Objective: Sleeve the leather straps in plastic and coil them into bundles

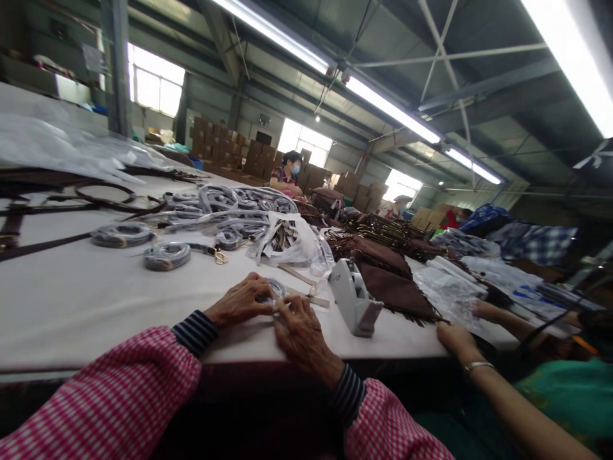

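Note:
Near the table's front edge, my left hand (241, 299) and my right hand (305, 333) meet at a small coiled strap (276, 289) that looks wrapped in clear plastic. The left fingers close on the coil's left side. On its near side, the right fingertips press against it, partly covering it. Just beyond lies a flat beige strap (301, 275) with a metal clasp by its end. A grey-white tape dispenser (352, 297) stands right of my right hand. Left of my hands rest further wrapped coils (166, 256), one with a gold-coloured clasp (221, 257).
A white plastic bag (292, 236) and heaped wrapped coils (239, 204) lie farther back. Brown fringed bags (390, 281) are stacked to the right beside clear plastic sleeves (447, 294). A co-worker's hand (457, 342) reaches onto the table at right. Brown straps (71, 204) lie at left.

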The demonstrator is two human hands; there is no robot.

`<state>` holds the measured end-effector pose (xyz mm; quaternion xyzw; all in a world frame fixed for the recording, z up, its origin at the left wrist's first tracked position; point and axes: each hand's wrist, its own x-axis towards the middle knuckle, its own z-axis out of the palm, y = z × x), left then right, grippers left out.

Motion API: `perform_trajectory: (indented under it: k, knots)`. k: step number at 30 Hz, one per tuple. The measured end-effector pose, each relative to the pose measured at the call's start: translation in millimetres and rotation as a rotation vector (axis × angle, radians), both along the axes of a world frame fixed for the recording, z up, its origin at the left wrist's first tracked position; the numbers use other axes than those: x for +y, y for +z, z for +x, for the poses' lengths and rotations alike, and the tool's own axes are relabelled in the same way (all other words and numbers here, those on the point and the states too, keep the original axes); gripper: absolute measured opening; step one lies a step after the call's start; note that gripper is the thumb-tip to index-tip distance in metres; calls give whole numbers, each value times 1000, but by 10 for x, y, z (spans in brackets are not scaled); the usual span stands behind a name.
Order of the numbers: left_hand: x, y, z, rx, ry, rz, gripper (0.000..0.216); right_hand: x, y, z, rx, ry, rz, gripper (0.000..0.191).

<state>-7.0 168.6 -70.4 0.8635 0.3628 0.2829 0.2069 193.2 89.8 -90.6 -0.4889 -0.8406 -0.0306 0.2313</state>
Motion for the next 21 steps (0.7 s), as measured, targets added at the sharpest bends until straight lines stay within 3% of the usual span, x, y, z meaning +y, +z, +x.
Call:
perform_trajectory:
  k: [11, 18, 21]
  knots:
    - [29, -123, 5, 41, 28, 75, 17, -7, 42, 8, 28, -24, -87, 50]
    - [-32, -122, 11, 62, -72, 195, 14, -47, 39, 19, 67, 17, -70, 52]
    - [-6, -165, 6, 46, -43, 231, 18, -120, 153, 155, 176, 48, 5, 51]
